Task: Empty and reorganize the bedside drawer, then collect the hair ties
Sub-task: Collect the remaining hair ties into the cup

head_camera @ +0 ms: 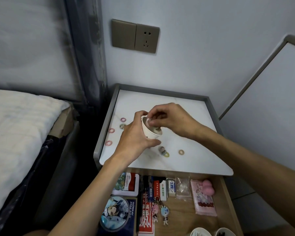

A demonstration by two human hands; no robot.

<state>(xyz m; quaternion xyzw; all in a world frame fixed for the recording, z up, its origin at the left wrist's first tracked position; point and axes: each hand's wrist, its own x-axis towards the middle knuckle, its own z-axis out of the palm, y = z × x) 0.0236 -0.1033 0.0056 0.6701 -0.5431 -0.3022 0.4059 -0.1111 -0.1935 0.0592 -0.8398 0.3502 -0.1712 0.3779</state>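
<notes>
Left hand point(134, 138) fingers wrap the paper cup point(151, 133), tilted over the bench point(194, 116). Right hand point(172, 120) fingers pinch what looks like a pale hair tie point(149, 120) at its mouth, blurry tho. Other hair ties point(181, 152) lie loose on the bench. They're prob light, soft, stretchy, so nip each by its ring edge.

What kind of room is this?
Most likely a bedroom: a bed stands right beside a small bedside table with its drawer pulled open, and a wall socket sits above.
</notes>
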